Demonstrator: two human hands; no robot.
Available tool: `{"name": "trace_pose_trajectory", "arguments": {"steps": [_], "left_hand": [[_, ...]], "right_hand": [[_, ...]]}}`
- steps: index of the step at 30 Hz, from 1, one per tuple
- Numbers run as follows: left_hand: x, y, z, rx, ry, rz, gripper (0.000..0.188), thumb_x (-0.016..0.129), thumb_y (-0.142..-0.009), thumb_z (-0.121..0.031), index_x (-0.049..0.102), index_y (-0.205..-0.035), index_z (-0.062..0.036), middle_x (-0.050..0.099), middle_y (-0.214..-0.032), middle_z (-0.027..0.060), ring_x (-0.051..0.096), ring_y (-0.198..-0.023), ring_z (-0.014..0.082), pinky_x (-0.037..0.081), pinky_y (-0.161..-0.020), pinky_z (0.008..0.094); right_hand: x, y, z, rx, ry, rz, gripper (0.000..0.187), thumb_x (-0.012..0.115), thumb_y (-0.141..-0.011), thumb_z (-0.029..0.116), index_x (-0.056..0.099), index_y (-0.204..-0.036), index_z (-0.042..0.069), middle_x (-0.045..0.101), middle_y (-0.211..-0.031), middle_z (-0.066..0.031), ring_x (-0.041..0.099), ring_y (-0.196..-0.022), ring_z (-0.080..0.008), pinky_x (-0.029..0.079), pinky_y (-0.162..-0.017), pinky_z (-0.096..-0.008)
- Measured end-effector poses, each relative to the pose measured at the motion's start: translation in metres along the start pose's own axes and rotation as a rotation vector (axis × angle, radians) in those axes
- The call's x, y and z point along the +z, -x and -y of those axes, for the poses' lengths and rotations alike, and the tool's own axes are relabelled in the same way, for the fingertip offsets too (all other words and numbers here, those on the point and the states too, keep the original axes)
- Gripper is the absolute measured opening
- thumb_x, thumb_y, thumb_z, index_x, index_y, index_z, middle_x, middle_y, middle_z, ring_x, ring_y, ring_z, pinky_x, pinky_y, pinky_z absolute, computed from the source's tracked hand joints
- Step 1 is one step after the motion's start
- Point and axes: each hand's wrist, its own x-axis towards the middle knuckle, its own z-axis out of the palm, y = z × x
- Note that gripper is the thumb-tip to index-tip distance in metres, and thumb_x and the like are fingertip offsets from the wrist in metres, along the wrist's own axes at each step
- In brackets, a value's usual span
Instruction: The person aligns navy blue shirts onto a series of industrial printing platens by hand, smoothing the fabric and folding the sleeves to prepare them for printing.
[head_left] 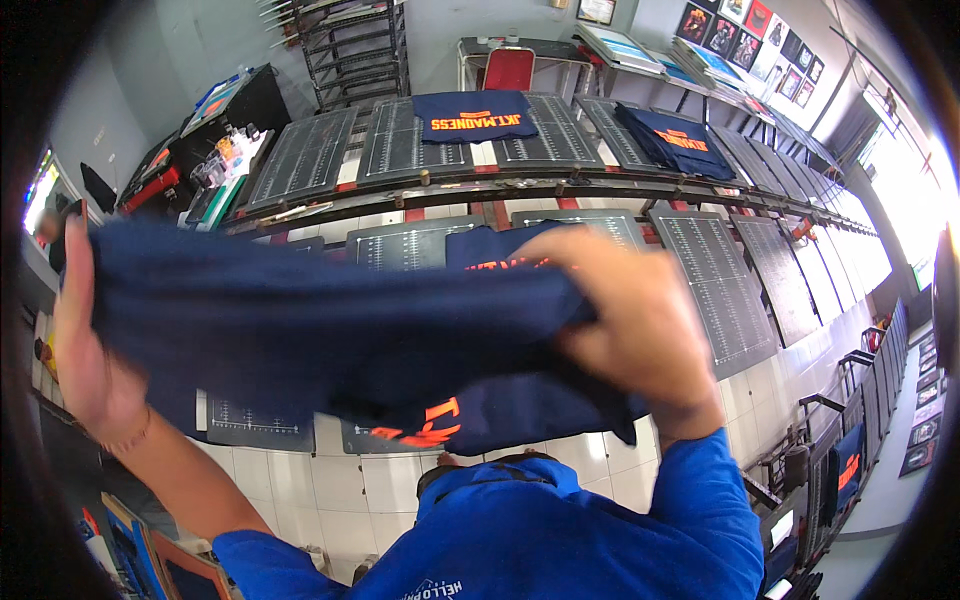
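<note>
A navy T-shirt [300,310] is stretched sideways in the air before me, smeared by motion. At its left end, my left hand [92,350] holds the cloth with its fingers pointing up. My right hand [640,310] is closed around the other end, knuckles up. Below the raised cloth, more navy fabric with orange print [430,425] spreads over the near printing boards; I cannot tell whether it is part of the same shirt. Just behind the right hand, another patch of navy cloth with orange print [490,245] lies on a board, partly hidden.
Beyond a dark rail, a folded navy shirt [474,118] and a navy shirt pile [680,140] lie on grey boards with white markings [715,290]. A red chair [508,70] stands at the back. Left is a cluttered black cabinet [215,165]; right, a rack with a hanging shirt [848,470].
</note>
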Motion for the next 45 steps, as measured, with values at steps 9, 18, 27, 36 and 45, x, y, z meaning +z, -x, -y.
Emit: {"name": "trace_pose_trajectory", "arguments": {"steps": [9,18,27,36,45], "left_hand": [[0.172,-0.163,0.151,-0.445,0.292,0.167,0.038,0.049,-0.102,-0.03,0.059,-0.119,0.0023,0.064,-0.121,0.0145,0.063,-0.107,0.0241,0.047,-0.1,0.0396],[0.214,-0.158,0.167,-0.339,0.379,0.05,0.028,0.055,-0.097,-0.018,0.06,-0.111,0.0044,0.068,-0.109,0.0143,0.065,-0.098,0.0235,0.051,-0.09,0.0378],[0.18,0.094,0.203,-0.372,-0.03,-0.008,0.037,0.057,-0.096,-0.014,0.052,-0.126,0.0072,0.062,-0.121,0.0137,0.06,-0.108,0.0183,0.046,-0.097,0.0298],[0.095,0.265,0.433,-0.722,-0.185,0.005,0.013,0.061,-0.092,-0.01,0.057,-0.101,-0.0017,0.062,-0.098,0.0038,0.056,-0.09,0.0101,0.045,-0.083,0.0273],[0.089,0.321,0.453,-0.83,-0.195,-0.087,0.019,0.063,-0.091,-0.009,0.058,-0.104,0.0027,0.064,-0.1,0.0065,0.058,-0.093,0.0132,0.046,-0.085,0.029]], "right_hand": [[-0.117,0.002,-0.21,0.593,0.858,-0.305,0.034,0.06,-0.078,0.011,0.068,-0.11,0.016,0.069,-0.104,-0.0119,0.065,-0.098,-0.0354,0.051,-0.085,-0.0465],[-0.163,0.038,-0.253,0.325,0.339,-0.696,0.042,0.049,-0.073,0.001,0.072,-0.107,0.01,0.07,-0.107,-0.016,0.066,-0.103,-0.0277,0.048,-0.092,-0.0363],[-0.086,0.272,-0.207,0.495,-0.755,-0.325,0.054,0.074,-0.075,0.023,0.06,-0.118,-0.006,0.062,-0.118,-0.0099,0.058,-0.109,-0.0187,0.043,-0.097,-0.03],[0.103,0.415,-0.297,1.043,-1.229,-0.587,0.018,0.069,-0.087,0.005,0.063,-0.103,-0.001,0.063,-0.105,-0.0091,0.057,-0.098,-0.015,0.042,-0.093,-0.0273],[0.114,0.451,-0.297,1.382,-0.843,-0.228,0.013,0.069,-0.086,0.007,0.063,-0.095,-0.001,0.064,-0.083,-0.0037,0.058,-0.075,-0.0111,0.047,-0.073,-0.026]]}}
